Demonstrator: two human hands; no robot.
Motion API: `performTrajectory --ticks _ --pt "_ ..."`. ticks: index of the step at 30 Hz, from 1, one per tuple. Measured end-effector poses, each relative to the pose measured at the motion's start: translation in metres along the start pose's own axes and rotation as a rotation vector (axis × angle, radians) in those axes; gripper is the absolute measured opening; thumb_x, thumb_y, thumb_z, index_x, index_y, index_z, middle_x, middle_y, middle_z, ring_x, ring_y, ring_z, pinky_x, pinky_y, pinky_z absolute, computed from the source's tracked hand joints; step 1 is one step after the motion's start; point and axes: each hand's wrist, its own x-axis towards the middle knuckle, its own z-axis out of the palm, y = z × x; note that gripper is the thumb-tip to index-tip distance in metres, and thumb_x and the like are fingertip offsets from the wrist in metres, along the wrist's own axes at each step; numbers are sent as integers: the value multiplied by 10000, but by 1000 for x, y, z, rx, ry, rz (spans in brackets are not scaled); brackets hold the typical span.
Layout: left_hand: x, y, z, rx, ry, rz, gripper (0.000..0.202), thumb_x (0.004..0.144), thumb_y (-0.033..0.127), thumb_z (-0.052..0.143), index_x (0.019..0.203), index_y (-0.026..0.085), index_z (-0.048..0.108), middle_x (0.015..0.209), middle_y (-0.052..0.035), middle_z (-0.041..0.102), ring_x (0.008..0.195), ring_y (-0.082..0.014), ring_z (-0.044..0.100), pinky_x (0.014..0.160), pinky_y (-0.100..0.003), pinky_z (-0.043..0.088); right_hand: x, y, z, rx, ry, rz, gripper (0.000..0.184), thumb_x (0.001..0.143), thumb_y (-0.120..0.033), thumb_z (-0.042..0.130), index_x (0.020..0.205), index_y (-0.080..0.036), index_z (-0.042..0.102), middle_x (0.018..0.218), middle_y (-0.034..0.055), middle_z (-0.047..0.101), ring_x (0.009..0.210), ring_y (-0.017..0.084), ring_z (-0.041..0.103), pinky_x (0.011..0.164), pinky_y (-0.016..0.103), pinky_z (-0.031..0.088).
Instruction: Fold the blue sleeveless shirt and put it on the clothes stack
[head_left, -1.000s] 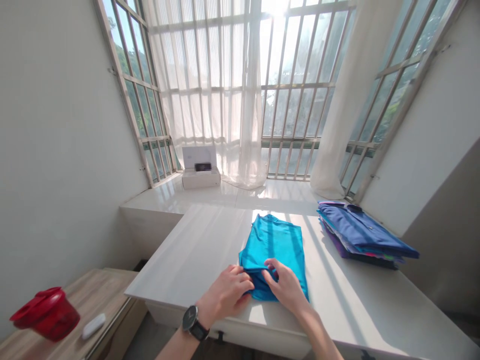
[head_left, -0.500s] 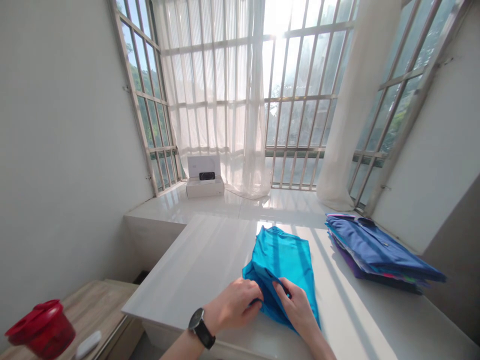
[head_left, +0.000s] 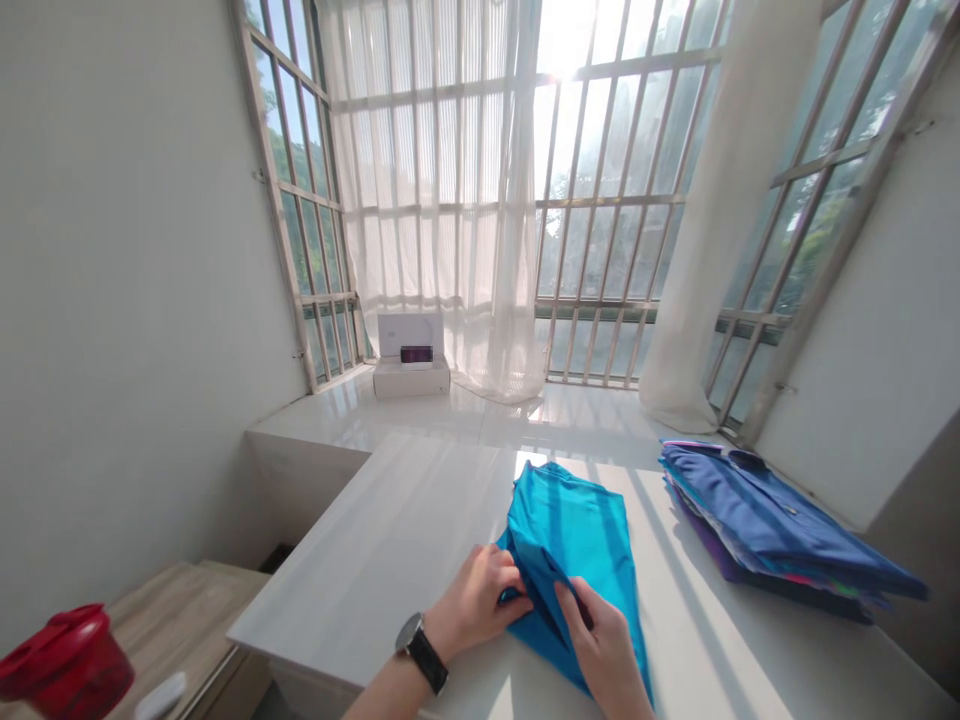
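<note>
A bright blue piece of folded cloth, looking like a garment, lies on the white tabletop. Its near left part is lifted into a loose fold. My left hand, with a dark watch on the wrist, pinches the cloth at its left edge. On the other side of the fold, my right hand grips the cloth between thumb and fingers. The fingertips of both hands are partly hidden by the fabric.
To the right sits a stack of folded clothes, dark blue on top. An open white box holding a small dark-screened device stands on the window ledge. A red bucket and a white object are on a lower wooden surface at left.
My left hand has shifted slightly up and to the right along the cloth's edge. My right hand keeps its pinch, a little lower. The view has tilted slightly.
</note>
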Motion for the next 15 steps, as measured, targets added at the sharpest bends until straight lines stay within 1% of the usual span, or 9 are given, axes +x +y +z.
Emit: performTrajectory --ticks 1,5,7,9,11,12,13,15 --pt "0 -2 2 -7 18 -5 164 918 359 737 840 218 712 927 -8 715 901 -199 633 873 -321 476 -1 -1 0 -13 -23 -28 496 947 -642 521 691 -229 623 582 -14 585 544 164 522 537 272 450" --pt "0 -7 6 -85 63 -75 224 904 421 719 853 207 678 927 -29 701 833 -191 624 744 -287 482 -6 1 2 -114 -132 -162 395 1010 -522 490 882 -229 723 758 49 741 660 200 672 642 276 545" --pt "0 -6 7 -93 102 -122 261 879 453 718 858 208 629 918 -37 694 797 -193 611 703 -286 471 -8 3 3 -176 -155 -230 351 1027 -465 476 978 -229 731 854 77 777 729 215 726 685 283 572" --pt "-1 -3 7 -113 123 -183 284 849 454 726 879 216 574 888 -28 679 751 -189 600 661 -283 452 -11 3 4 -241 -177 -301 307 1034 -409 473 1041 -233 724 901 80 785 772 217 752 701 281 585" --pt "-2 -1 6 -160 124 -228 284 836 417 721 927 223 536 873 -14 668 737 -188 608 638 -277 445 -13 0 6 -310 -216 -376 250 1014 -360 509 1080 -241 718 907 68 780 787 215 761 690 275 591" --pt "-3 -1 5 -185 127 -231 283 832 389 716 962 225 525 884 -10 668 749 -190 619 642 -277 450 -14 -1 6 -349 -236 -412 227 992 -324 532 1097 -243 716 901 63 775 780 216 761 674 273 594" --pt "-4 -1 4 -208 135 -214 296 826 359 711 1010 226 520 912 -10 672 775 -195 630 658 -279 461 -15 -2 6 -389 -254 -442 226 960 -276 551 1113 -244 714 897 60 770 768 217 760 657 273 595" --pt "-5 -5 1 -246 155 -148 376 816 303 696 1133 225 509 969 -17 671 817 -197 636 697 -287 489 -16 -3 7 -462 -275 -484 312 874 -170 553 1131 -248 713 900 57 763 747 219 756 634 278 599"
